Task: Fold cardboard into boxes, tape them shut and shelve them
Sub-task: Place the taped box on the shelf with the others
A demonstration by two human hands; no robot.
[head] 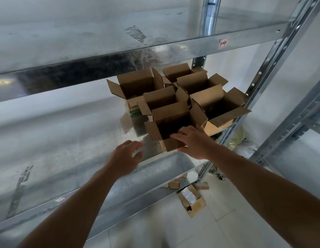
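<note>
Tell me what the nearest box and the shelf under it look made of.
The nearest box looks like brown corrugated cardboard, matte, judging by its creased flaps and raw cut edges. The shelf is apparently galvanised steel sheet: dull grey, with a mottled sheen and blurred reflections.

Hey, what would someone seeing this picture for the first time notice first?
Probably the cluster of open cardboard boxes on the right end of the metal shelf, flaps splayed. Next, the right hand holding the nearest box by its front flap, with the left hand empty beside it. Torn cardboard lies on the floor below.
</note>
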